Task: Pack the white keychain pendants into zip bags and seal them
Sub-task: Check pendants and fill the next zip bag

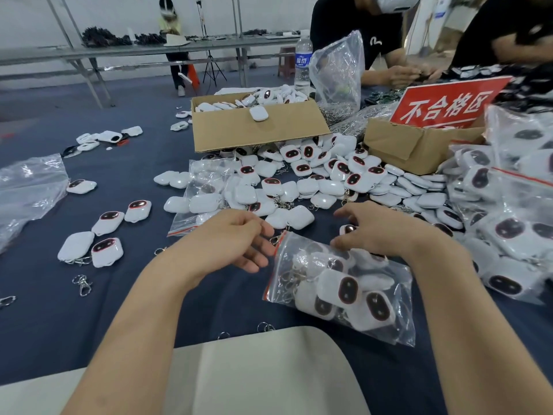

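A clear zip bag (344,292) with a red zip strip lies on the dark blue cloth in front of me, stuffed with several white keychain pendants with dark oval faces. Its mouth points left. My left hand (239,242) hovers beside that mouth, fingers relaxed and holding nothing. My right hand (381,232) rests on the bag's far edge, thumb touching the plastic and fingers spread over a loose pendant (348,229). A big pile of loose pendants (314,181) lies just beyond both hands.
Empty zip bags (203,190) lie left of the pile. Filled bags (508,235) are heaped at the right. Behind stand an open cardboard box (254,130), a box with a red sign (419,145) and a water bottle (302,64). Stray pendants (107,253) and clasps (82,284) lie left. People work across the table.
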A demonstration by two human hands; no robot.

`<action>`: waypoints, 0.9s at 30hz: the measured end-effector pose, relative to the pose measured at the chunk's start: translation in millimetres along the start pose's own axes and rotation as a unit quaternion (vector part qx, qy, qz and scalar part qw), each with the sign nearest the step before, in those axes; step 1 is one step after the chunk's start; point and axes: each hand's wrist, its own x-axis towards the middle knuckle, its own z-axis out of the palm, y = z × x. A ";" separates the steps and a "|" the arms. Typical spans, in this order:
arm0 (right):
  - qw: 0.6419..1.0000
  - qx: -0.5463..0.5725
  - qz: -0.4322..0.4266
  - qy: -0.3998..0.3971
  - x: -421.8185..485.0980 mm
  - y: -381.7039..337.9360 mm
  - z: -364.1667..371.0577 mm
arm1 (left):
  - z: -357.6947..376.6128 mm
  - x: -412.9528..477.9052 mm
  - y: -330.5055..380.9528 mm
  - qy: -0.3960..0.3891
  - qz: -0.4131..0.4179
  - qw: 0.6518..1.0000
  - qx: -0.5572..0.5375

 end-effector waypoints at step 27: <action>0.834 0.496 -0.234 0.059 3.4 -41.4 12.2 | 25.2 7.7 9.2 0.132 0.202 0.955 -0.173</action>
